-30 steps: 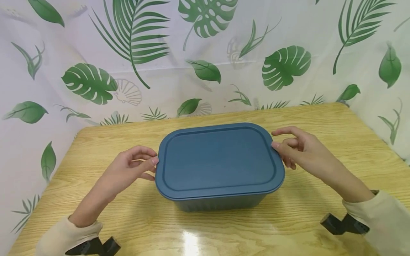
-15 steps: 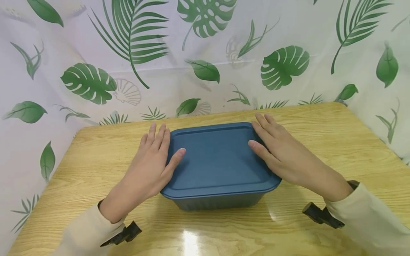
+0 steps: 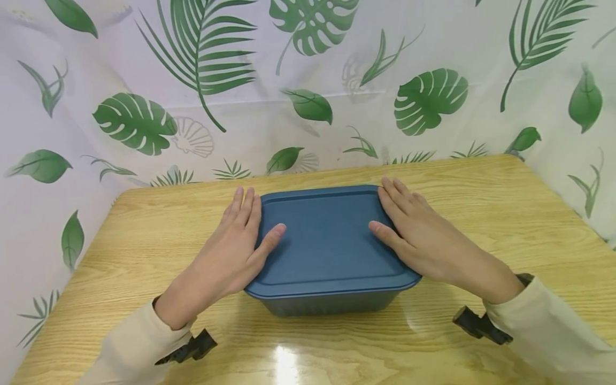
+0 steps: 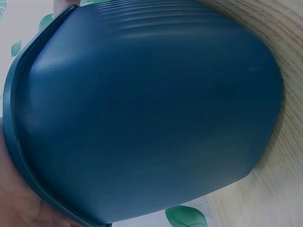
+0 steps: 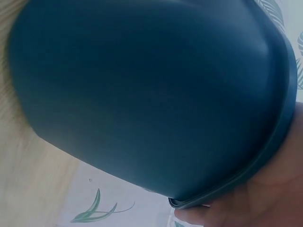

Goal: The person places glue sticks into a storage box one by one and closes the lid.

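A blue rectangular box (image 3: 327, 306) with rounded corners stands on the wooden table, its matching lid (image 3: 327, 235) seated on top. My left hand (image 3: 231, 243) lies flat over the lid's left end, fingers straight and thumb spread inward. Over the right end rests my right hand (image 3: 416, 238), fingers likewise straight and pointing to the far edge. In the left wrist view the box's smooth side wall (image 4: 151, 104) fills most of the picture, with the palm at the lid rim. The right wrist view shows the opposite wall (image 5: 142, 94) and fingers (image 5: 227, 208) at the rim.
The light wooden table (image 3: 159, 219) spreads around the box on all sides. Behind it hangs a white cloth (image 3: 337, 139) printed with green leaves, which also runs along the left and right sides.
Both hands have gone from touching the lid's side edges with bent fingers to lying flat on its two ends. The box has stayed in about the same place.
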{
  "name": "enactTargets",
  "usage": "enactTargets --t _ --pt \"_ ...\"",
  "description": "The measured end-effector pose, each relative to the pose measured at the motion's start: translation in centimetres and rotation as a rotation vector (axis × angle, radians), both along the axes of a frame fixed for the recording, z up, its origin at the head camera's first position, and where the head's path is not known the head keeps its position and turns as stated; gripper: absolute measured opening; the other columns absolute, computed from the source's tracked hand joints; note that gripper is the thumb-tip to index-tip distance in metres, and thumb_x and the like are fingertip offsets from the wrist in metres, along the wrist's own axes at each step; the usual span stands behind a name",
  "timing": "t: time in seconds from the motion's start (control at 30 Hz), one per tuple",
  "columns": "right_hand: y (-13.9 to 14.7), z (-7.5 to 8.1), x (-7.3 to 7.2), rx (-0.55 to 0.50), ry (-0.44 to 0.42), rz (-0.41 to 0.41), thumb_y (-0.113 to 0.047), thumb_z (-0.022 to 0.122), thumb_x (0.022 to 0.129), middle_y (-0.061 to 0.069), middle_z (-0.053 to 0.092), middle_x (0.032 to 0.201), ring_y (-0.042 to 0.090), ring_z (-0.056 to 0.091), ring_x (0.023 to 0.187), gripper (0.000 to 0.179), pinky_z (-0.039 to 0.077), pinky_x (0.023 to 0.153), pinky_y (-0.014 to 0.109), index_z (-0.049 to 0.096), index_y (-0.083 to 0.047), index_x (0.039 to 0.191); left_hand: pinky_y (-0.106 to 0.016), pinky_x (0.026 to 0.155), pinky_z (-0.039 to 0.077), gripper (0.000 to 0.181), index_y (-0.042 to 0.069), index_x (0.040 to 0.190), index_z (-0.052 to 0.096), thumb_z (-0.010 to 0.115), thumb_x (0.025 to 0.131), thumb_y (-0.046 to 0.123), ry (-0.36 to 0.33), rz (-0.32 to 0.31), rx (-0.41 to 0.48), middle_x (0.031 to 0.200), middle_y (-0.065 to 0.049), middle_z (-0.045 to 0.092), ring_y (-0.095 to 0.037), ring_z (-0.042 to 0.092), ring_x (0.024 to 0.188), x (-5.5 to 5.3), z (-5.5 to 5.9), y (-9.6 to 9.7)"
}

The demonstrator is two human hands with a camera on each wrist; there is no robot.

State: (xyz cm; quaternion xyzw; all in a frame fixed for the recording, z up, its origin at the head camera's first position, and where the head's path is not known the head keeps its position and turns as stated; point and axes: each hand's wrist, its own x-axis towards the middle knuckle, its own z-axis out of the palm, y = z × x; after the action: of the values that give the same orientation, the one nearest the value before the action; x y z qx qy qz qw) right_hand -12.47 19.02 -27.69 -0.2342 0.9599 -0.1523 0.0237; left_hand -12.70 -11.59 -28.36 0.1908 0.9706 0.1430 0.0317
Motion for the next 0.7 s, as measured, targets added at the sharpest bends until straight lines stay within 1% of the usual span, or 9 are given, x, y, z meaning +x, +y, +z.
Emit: enactTargets --t 0.17,0.27,0.43,0.6,0.7 --pt "0.06 -0.28 0.13 -0.004 0.015 -0.013 -0.048 0.03 0.104 0.014 0.0 0.16 0.03 -0.003 0.147 0.071 0.008 0.117 0.054 0.007 -0.001 0.152 -0.045 0.119 0.005 0.087 -0.002 0.151 0.006 0.014 0.097 0.065 -0.038 0.002 0.011 0.159 -0.015 -0.009 -0.025 -0.016 0.145 -0.1 -0.06 0.12" --pt "0.06 -0.39 0.09 0.0 0.034 -0.007 -0.048 0.032 0.104 0.015 0.001 0.16 0.029 -0.003 0.147 0.072 0.009 0.117 0.054 0.008 0.0 0.152 -0.045 0.119 0.005 0.088 -0.001 0.151 0.005 0.014 0.097 0.066 -0.048 0.006 0.022 0.16 -0.014 -0.01 -0.026 -0.016 0.145 -0.18 -0.16 0.12" --pt "0.08 -0.61 -0.01 0.003 0.052 -0.002 -0.047 0.035 0.103 0.016 0.001 0.16 0.03 -0.003 0.147 0.073 0.009 0.117 0.054 0.008 0.0 0.152 -0.045 0.119 0.005 0.087 0.0 0.151 0.002 0.016 0.097 0.066 -0.047 0.009 0.018 0.16 -0.013 -0.011 -0.026 -0.016 0.145 -0.33 -0.34 0.11" --pt "0.07 -0.83 0.0 0.009 0.045 -0.001 -0.047 0.035 0.103 0.017 0.0 0.16 0.03 -0.004 0.147 0.074 0.008 0.117 0.054 0.007 0.0 0.152 -0.047 0.119 0.006 0.086 -0.001 0.151 0.002 0.018 0.098 0.065 -0.041 0.0 0.023 0.159 -0.015 -0.009 -0.028 -0.015 0.145 -0.31 -0.55 0.08" --pt "0.12 -0.88 -0.02 -0.002 0.037 -0.002 -0.047 0.035 0.103 0.016 0.0 0.16 0.029 -0.005 0.147 0.074 0.008 0.117 0.054 0.007 0.0 0.152 -0.048 0.119 0.006 0.086 -0.001 0.151 0.003 0.019 0.098 0.065 -0.042 0.005 0.041 0.16 -0.015 -0.008 -0.027 -0.015 0.145 -0.31 -0.69 0.07"
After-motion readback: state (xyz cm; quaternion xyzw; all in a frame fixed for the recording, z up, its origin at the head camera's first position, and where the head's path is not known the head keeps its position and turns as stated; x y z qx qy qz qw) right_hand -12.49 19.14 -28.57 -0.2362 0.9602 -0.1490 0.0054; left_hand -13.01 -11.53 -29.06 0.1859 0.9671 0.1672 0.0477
